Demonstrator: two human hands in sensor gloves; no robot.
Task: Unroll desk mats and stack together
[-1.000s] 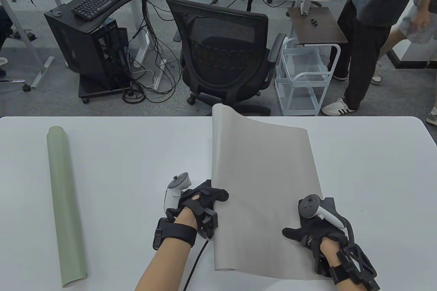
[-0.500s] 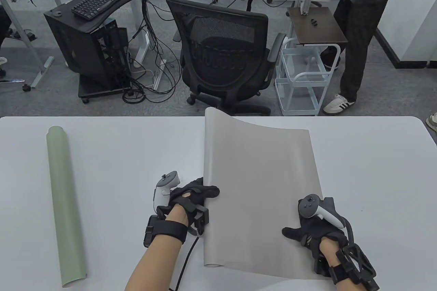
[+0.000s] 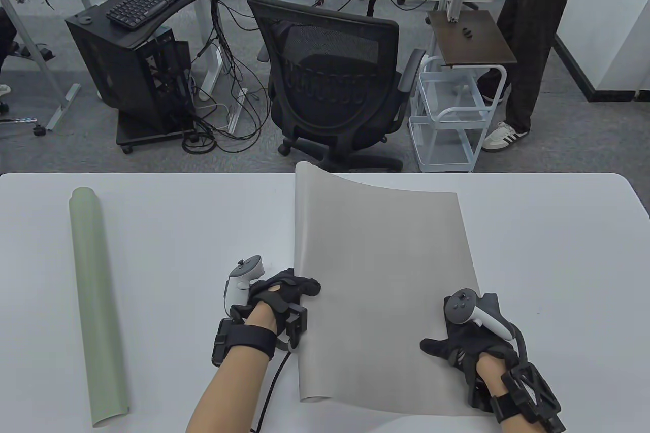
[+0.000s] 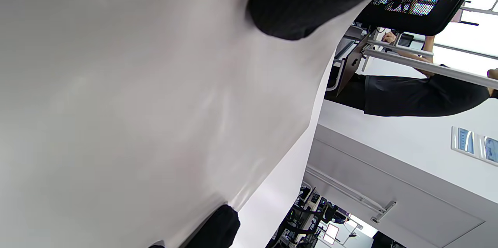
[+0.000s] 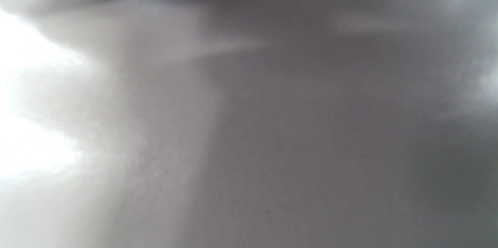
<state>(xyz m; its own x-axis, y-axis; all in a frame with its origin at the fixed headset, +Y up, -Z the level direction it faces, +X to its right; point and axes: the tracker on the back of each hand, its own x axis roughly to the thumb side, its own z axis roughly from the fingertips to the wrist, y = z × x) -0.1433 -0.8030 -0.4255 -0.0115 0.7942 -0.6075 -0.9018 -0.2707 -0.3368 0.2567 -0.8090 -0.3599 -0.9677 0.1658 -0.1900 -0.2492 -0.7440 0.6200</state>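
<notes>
A grey desk mat [image 3: 381, 275] lies mostly spread out at the table's middle, its left edge still lifted and curling. My left hand [image 3: 284, 291] grips that raised left edge, thumb on top and fingers under it. In the left wrist view the grey mat [image 4: 136, 104] fills the frame, with a gloved fingertip [image 4: 303, 3] on it. My right hand [image 3: 467, 341] lies flat on the mat's near right part, thumb spread, pressing it down. The right wrist view shows only blurred grey mat surface [image 5: 272, 143]. A green desk mat [image 3: 94, 301] lies rolled up at the left.
The white table [image 3: 558, 250] reaches across the view. Beyond its far edge stand a black office chair [image 3: 330, 82], a white wire cart [image 3: 447, 118] and a person [image 3: 533, 47] at the back right.
My left hand has pulled the grey mat's raised edge further left, widening the spread part. My right hand has stayed put. The people at the back right have moved.
</notes>
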